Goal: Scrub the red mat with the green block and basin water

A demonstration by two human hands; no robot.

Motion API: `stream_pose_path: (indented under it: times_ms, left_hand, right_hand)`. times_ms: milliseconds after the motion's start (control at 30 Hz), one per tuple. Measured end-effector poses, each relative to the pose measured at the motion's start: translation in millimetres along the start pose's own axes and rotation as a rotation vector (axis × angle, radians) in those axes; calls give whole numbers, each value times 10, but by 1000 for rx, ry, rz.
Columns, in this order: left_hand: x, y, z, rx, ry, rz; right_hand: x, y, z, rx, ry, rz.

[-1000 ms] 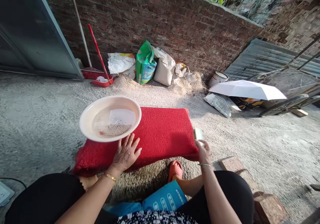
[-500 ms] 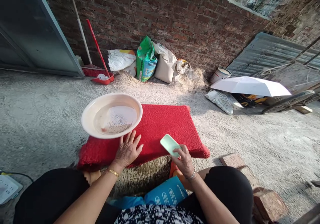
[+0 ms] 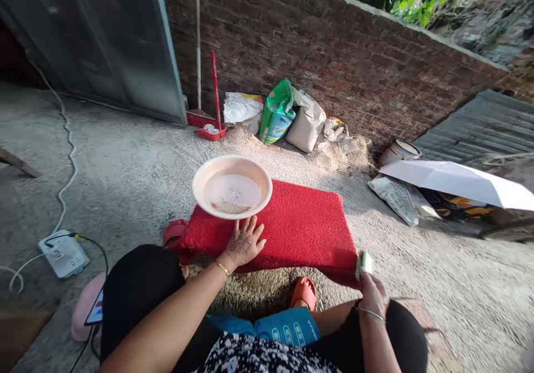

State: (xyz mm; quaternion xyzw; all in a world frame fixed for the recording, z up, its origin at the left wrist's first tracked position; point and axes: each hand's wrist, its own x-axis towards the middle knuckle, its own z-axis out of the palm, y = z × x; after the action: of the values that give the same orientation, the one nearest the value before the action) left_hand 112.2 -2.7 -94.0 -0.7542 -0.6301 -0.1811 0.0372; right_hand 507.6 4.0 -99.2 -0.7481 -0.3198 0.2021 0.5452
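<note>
A red mat [image 3: 292,228] is seen spread on a gritty concrete yard floor [image 3: 137,167] below a brick wall [image 3: 334,50]. The left hand [image 3: 245,242] is laid flat on the mat's near edge, fingers spread and gripping nothing, just beside a pale plastic basin [image 3: 232,186] that is set on the mat's left end and holds shallow water. The right hand [image 3: 372,291] is closed around a pale green scrubbing brush [image 3: 365,262], held upright at the mat's near right corner. Sacks [image 3: 292,117] and a red dustpan [image 3: 211,132] are seen against the wall, an open white umbrella [image 3: 463,181] lies to the right, and a white power strip [image 3: 64,252] is seen on the floor at left.
</note>
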Motion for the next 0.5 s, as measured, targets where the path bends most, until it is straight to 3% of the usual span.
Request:
stream_pose_path:
  times_ms: [100, 233, 400, 500]
  left_hand:
    - [11, 12, -12, -13, -28, -23]
    - [-5, 113, -167, 41, -93, -15]
    - [-258, 375, -432, -13, -217, 284]
    - [-470, 519, -423, -98, -351, 469]
  right_hand:
    - [-269, -162, 192, -23, -76, 30]
    - [-769, -412, 508, -99, -366, -145]
    - [-1128, -668, 802, -120, -593, -386]
    - [-1275, -816, 950, -164, -758, -466]
